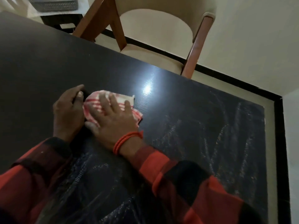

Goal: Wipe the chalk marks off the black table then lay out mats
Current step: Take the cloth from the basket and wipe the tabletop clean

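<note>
Right hand (113, 117) flat, open, pressing soft limp checked cloth (111, 104) mid-worktop (40, 62); left hand (68, 113) curled, contents indiscernible; chalk marks (226, 135) toward right edge.

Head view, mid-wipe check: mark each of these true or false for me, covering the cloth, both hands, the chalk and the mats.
1. The right hand lies flat on the red-and-white cloth. True.
2. The left hand is lifted well clear of the black table. False: it rests on the table, right beside the cloth.
3. Chalk marks still show on the right part of the table. True.
4. Mats are already laid out on the table. False: none is visible on it.
5. A chair stands beyond the far edge of the table. True.
6. The right wrist is bare. False: it wears an orange-red thread band.
</note>
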